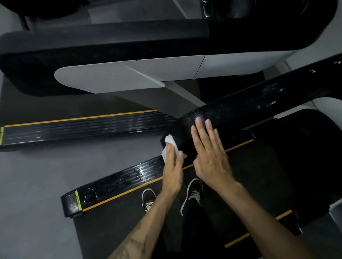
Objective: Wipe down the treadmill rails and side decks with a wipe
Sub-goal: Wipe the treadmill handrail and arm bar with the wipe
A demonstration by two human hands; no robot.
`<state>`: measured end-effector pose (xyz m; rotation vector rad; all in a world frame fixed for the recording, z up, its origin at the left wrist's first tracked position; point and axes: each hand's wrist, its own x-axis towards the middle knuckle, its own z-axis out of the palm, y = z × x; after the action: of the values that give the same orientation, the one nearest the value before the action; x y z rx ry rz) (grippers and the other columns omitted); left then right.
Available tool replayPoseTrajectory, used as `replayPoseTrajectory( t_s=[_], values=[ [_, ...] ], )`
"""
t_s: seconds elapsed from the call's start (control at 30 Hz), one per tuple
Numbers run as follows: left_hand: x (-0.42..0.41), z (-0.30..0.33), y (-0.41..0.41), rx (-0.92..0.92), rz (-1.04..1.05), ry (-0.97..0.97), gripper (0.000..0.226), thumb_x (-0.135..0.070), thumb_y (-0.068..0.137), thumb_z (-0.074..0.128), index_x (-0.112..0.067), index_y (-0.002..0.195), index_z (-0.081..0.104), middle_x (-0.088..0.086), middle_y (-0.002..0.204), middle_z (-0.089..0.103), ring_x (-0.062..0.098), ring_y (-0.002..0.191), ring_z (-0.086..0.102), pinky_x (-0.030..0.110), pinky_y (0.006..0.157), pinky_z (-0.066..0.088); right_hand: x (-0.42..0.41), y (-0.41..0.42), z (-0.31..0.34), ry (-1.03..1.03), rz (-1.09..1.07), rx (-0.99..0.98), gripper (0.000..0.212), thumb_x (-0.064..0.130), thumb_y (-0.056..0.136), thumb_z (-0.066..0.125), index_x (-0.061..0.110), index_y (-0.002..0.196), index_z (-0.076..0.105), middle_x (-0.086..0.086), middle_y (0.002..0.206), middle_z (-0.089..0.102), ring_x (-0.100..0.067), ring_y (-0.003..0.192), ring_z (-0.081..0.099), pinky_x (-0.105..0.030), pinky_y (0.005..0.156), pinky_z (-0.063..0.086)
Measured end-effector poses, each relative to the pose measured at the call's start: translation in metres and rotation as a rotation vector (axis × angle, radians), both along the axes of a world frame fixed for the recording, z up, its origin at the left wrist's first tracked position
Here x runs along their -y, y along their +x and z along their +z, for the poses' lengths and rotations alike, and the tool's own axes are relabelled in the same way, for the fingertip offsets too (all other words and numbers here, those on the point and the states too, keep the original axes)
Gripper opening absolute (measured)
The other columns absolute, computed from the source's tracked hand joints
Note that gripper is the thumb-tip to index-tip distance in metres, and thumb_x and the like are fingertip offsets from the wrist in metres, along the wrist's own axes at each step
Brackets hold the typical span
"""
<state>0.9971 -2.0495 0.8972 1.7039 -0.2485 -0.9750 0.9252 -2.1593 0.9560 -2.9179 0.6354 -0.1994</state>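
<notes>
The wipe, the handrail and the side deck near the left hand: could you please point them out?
wipe (170,143), head view, its white middle.
handrail (247,104), head view, its glossy top.
side deck (118,182), head view, its ribbed surface.
</notes>
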Motion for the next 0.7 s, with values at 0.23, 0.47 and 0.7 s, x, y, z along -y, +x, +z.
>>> replayPoseTrajectory(
  t_s=[0.23,0.47,0.7],
  values=[
    [0.020,-0.002,0.029,0.016,0.014,-0.018,0.067,-0.052,0.109,0.028,-0.029,0.165,0.000,-0.014,0.171,-0.004,-0.001,0.152,-0.002,0.027,0.122,0.004,0.000,0.000,-0.002,0.015,-0.005,0.011,0.096,-0.007,0.077,0.061,0.003,0.162,0.017,-0.013,0.172,0.005,-0.033,0.159,0.000,-0.051,0.129,0.011],
    [0.004,-0.014,0.013,-0.053,0.060,0.093,0.061,-0.044,0.111,0.032,-0.024,0.165,0.013,0.001,0.169,0.025,0.019,0.153,0.027,0.034,0.124,0.022,0.000,0.001,-0.003,0.015,-0.007,0.017,0.095,-0.006,0.078,0.060,0.002,0.162,0.017,-0.013,0.172,0.004,-0.034,0.159,0.000,-0.050,0.129,0.008],
    [0.017,0.010,0.010,0.117,-0.006,-0.113,0.063,-0.042,0.110,0.036,-0.029,0.163,0.006,-0.008,0.172,-0.004,-0.002,0.155,-0.007,0.012,0.121,0.003,-0.001,0.003,-0.005,0.020,-0.018,0.057,0.090,-0.007,0.080,0.057,0.001,0.161,0.020,-0.016,0.172,0.009,-0.034,0.159,0.003,-0.050,0.129,0.008]
  ],
)
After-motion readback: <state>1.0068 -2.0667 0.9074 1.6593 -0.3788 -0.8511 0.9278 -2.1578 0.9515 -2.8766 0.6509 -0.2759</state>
